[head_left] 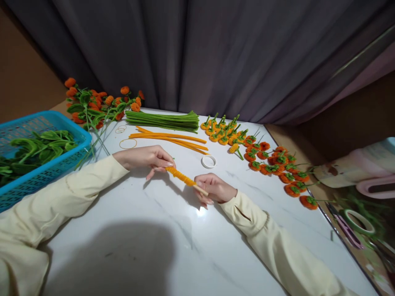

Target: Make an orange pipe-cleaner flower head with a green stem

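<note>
Between my two hands a thin wooden stick (202, 189) is held at a slant above the table, with an orange-yellow pipe cleaner (180, 176) coiled around much of its length. My left hand (151, 159) pinches the upper left end of the coil between thumb and fingers. Near the coil's other end, my right hand (214, 188) grips the bare part of the stick. Just beyond them lie several loose orange pipe cleaners (173, 139), a bundle of green pipe cleaners (162, 120) and a white ring-shaped roll (209, 161).
Yellow fuzzy pumpkins (224, 133) and orange ones (277, 162) line the right side. A blue basket (46, 172) holds green leaf pieces at left; orange flowers (92, 102) lie behind it. Pink-handled scissors (348, 232), green tape (359, 222) and a large bottle (348, 166) sit right.
</note>
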`<move>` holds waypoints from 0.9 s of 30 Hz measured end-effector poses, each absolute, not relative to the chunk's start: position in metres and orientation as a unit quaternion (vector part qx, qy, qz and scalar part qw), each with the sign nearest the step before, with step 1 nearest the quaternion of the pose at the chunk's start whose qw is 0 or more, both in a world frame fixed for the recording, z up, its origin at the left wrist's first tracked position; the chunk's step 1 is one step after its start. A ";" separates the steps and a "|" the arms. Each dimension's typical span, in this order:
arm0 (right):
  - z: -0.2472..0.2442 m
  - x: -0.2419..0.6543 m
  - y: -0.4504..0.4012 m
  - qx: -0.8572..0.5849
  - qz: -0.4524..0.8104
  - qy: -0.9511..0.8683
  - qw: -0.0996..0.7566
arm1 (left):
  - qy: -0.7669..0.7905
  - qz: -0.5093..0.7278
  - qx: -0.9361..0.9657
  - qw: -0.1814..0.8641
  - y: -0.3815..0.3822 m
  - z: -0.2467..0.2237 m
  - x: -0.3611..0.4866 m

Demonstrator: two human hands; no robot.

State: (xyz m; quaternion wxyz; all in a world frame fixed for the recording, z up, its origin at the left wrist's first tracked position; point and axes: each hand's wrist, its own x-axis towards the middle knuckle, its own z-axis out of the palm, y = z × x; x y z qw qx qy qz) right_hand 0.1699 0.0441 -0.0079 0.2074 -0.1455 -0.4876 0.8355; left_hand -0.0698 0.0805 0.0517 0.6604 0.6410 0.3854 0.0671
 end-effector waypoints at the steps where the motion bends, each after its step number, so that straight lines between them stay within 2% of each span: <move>1: -0.009 0.169 0.044 -0.157 0.827 -0.489 0.229 | 0.394 0.078 0.621 0.673 0.082 0.049 -0.070; 6: -0.011 0.163 0.044 -0.235 0.774 -0.488 0.329 | 0.444 0.131 0.542 0.701 0.085 0.040 -0.069; 12: -0.013 0.159 0.043 -0.284 0.734 -0.481 0.387 | 0.462 0.176 0.509 0.705 0.080 0.038 -0.062; 19: -0.019 0.157 0.046 -0.359 0.647 -0.496 0.454 | 0.441 0.285 0.464 0.713 0.064 0.014 -0.046; 24: -0.020 0.155 0.042 -0.381 0.588 -0.550 0.454 | 0.445 0.332 0.482 0.677 0.057 0.006 -0.039; 27: -0.016 0.154 0.040 -0.383 0.597 -0.548 0.445 | 0.465 0.361 0.548 0.594 0.054 0.005 -0.037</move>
